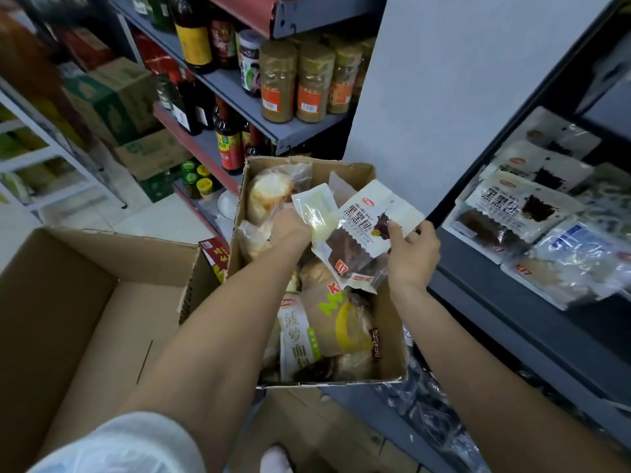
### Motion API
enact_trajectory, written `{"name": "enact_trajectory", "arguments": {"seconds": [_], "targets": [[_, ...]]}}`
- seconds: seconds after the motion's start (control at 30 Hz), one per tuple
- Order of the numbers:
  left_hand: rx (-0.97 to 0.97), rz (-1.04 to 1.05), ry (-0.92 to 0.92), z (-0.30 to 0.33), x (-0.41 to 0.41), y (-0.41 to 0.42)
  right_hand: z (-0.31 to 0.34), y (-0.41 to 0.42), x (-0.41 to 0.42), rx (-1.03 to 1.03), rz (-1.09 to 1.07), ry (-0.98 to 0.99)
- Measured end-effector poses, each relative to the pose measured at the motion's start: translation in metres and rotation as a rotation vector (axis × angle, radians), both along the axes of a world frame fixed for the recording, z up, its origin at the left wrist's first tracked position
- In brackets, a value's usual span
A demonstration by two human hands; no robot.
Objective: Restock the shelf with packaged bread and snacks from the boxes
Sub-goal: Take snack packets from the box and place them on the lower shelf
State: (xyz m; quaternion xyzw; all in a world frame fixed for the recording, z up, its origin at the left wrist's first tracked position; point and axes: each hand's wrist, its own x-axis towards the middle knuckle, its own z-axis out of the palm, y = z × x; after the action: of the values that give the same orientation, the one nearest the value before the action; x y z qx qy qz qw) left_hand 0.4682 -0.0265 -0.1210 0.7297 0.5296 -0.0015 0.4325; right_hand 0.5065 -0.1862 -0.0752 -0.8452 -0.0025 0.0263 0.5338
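Our right hand [413, 249] pinched a dark bread packet [370, 230] above the open box [309, 378], beside the shelf [512, 322]. Our left hand [290, 227] curled round a pale packet [316, 208] there. We judged either slick wrapper could slip from so light a grip and drop back.

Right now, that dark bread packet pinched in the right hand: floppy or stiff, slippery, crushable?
Probably floppy: the dark bread packet, pinched at one edge by the right hand, hangs tilted over the box. Likely light, since a thumb-and-finger pinch carries it. The film looks glossy, so maybe slippery; soft bread inside would likely crush under a hard squeeze.
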Motion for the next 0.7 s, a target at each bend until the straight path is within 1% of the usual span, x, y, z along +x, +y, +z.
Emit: {"name": "enact_trajectory", "arguments": {"seconds": [0.03,0.1,0.17,0.23,0.3,0.37,0.43,0.53,0.6,0.63,0.7], "targets": [[0.006,0.011,-0.002,-0.001,0.000,0.000,-0.001,0.000,0.001,0.021,-0.001,0.013],[-0.006,-0.034,-0.016,0.000,0.001,-0.001,-0.002,-0.002,0.002,0.055,-0.011,0.046],[-0.019,-0.081,-0.089,0.004,-0.002,-0.007,-0.002,-0.008,0.001,0.073,-0.046,0.053],[-0.006,-0.076,-0.210,0.010,-0.008,-0.014,-0.001,-0.016,0.003,0.115,-0.088,0.071],[0.079,-0.067,-0.330,0.023,-0.018,-0.025,0.004,-0.028,0.007,0.166,-0.098,0.078],[0.180,-0.095,-0.419,0.041,-0.030,-0.042,0.016,-0.042,0.009,0.220,-0.095,0.065],[0.249,-0.080,-0.500,0.058,-0.038,-0.058,0.031,-0.056,0.010,0.289,-0.098,0.057],[0.281,-0.008,-0.584,0.077,-0.040,-0.084,0.045,-0.082,0.015,0.398,-0.124,0.076],[0.208,0.051,-0.623,0.086,-0.035,-0.106,0.052,-0.108,0.018,0.428,-0.143,0.073],[0.136,0.095,-0.634,0.088,-0.030,-0.117,0.055,-0.125,0.018,0.451,-0.159,0.067],[-0.072,0.188,-0.671,0.086,-0.021,-0.142,0.065,-0.160,0.018,0.477,-0.194,0.044]]}}
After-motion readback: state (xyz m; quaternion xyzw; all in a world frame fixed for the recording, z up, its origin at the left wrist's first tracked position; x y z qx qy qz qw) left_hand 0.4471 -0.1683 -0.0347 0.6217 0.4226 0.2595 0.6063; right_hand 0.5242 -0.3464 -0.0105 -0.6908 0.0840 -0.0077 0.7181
